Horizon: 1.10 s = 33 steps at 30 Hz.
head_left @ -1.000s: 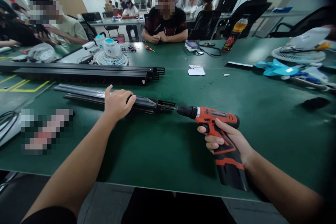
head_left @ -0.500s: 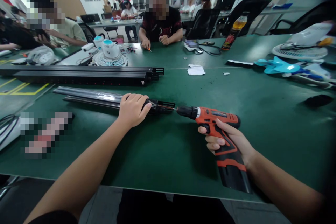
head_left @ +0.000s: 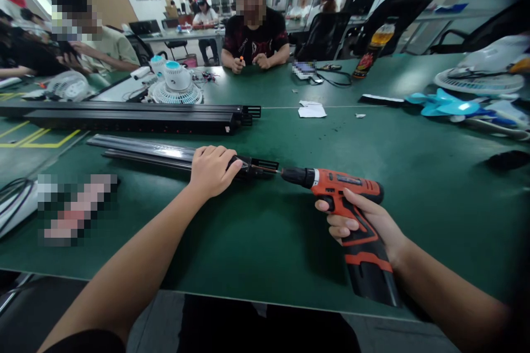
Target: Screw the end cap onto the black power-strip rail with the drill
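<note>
My left hand (head_left: 213, 172) is wrapped over the right end of a long metal profile (head_left: 153, 150) lying on the green table (head_left: 248, 242). A black slotted end piece (head_left: 265, 167) sticks out past my fingers. My right hand (head_left: 364, 218) grips an orange and black cordless drill (head_left: 350, 182) by its handle, a finger near the trigger. The drill lies level, its chuck pointing left, and its thin bit meets the end piece. How deep the tip sits cannot be made out.
Behind the profile lie more long black profiles (head_left: 136, 120). White fan parts (head_left: 174, 85) stand at the back left, blue fan blades (head_left: 439, 103) at the right. Folded paper (head_left: 312, 109) and a bottle (head_left: 375, 49) are farther back. Across the table sits a person (head_left: 254, 33) holding a small orange-tipped object.
The view has shifted slightly, moving everything a little to the right. My hands keep their holds on the profile and drill. The person opposite has raised the orange-tipped object.
</note>
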Tool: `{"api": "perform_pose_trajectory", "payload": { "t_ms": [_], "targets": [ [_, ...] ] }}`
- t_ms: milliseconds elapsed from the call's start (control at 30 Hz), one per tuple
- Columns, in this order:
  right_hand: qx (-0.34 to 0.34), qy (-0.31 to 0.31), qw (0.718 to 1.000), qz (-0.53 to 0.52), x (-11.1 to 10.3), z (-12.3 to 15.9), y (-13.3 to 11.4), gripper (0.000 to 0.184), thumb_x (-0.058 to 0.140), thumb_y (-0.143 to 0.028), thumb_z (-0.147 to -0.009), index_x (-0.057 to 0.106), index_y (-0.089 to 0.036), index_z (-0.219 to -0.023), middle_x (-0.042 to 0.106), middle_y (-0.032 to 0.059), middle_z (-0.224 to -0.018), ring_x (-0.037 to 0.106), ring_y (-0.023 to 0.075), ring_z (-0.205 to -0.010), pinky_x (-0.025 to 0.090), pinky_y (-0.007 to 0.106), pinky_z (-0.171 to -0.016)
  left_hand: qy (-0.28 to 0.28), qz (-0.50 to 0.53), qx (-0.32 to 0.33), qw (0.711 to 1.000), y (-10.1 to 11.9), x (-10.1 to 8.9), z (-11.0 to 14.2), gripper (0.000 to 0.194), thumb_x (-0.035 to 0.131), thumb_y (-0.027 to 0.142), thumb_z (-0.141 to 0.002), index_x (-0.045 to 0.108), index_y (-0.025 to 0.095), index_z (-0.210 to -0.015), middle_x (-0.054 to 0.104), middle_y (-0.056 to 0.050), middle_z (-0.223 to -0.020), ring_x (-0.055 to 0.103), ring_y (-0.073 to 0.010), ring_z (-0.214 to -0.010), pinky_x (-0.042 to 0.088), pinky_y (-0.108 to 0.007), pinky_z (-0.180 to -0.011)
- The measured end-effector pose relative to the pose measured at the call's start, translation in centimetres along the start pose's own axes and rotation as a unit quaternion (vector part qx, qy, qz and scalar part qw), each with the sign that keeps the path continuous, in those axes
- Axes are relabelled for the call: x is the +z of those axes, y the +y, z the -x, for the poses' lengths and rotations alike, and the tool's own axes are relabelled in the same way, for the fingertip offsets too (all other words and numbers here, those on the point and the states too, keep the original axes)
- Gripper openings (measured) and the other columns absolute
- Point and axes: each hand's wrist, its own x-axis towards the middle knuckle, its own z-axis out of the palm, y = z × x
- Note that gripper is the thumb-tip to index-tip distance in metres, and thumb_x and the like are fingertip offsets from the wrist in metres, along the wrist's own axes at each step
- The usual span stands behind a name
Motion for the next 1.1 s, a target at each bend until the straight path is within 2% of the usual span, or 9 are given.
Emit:
{"api": "perform_pose_trajectory", "payload": {
  "t_ms": [400, 733, 900, 1100],
  "targets": [
    [0.001, 0.011, 1.000, -0.012, 0.36, 0.05, 0.01, 0.033, 0.077, -0.044, -0.086, 0.067, -0.015, -0.098, 0.038, -0.0063, -0.053, 0.040, 0.0092, -0.050, 0.047, 0.018, -0.052, 0.024, 0.007, 0.011, 1.000, -0.46, 0.34, -0.10, 0.051, 0.035, 0.053, -0.105, 0.076, 0.022, -0.108, 0.077, -0.008, -0.102, 0.066, -0.0294, -0.097, 0.044, -0.047, -0.093],
    [-0.001, 0.018, 1.000, -0.015, -0.25, 0.02, 0.02, 0.032, 0.072, -0.044, -0.090, 0.066, -0.015, -0.100, 0.039, -0.0058, -0.053, 0.044, 0.0110, -0.050, 0.046, 0.020, -0.052, -0.006, 0.010, 0.006, 1.000, -0.45, 0.07, -0.09, 0.051, 0.034, 0.051, -0.106, 0.074, 0.020, -0.112, 0.077, -0.009, -0.106, 0.066, -0.0309, -0.100, 0.044, -0.050, -0.095],
    [0.000, 0.017, 1.000, -0.002, -0.01, 0.08, -0.04, 0.031, 0.071, -0.046, -0.091, 0.066, -0.017, -0.100, 0.038, -0.0063, -0.053, 0.044, 0.0116, -0.051, 0.045, 0.021, -0.052, -0.003, 0.012, 0.015, 1.000, -0.63, 0.13, 0.09, 0.050, 0.034, 0.052, -0.106, 0.073, 0.022, -0.115, 0.077, -0.008, -0.108, 0.067, -0.0306, -0.103, 0.044, -0.049, -0.097],
    [0.004, 0.008, 1.000, 0.014, 0.24, 0.23, -0.13, 0.036, 0.078, -0.046, -0.085, 0.067, -0.015, -0.100, 0.038, -0.0067, -0.053, 0.045, 0.0103, -0.052, 0.045, 0.018, -0.053, 0.010, 0.016, 0.011, 1.000, -0.75, 0.28, 0.23, 0.054, 0.034, 0.054, -0.105, 0.073, 0.020, -0.119, 0.078, -0.010, -0.108, 0.068, -0.0316, -0.105, 0.045, -0.049, -0.099]
  ]
}}
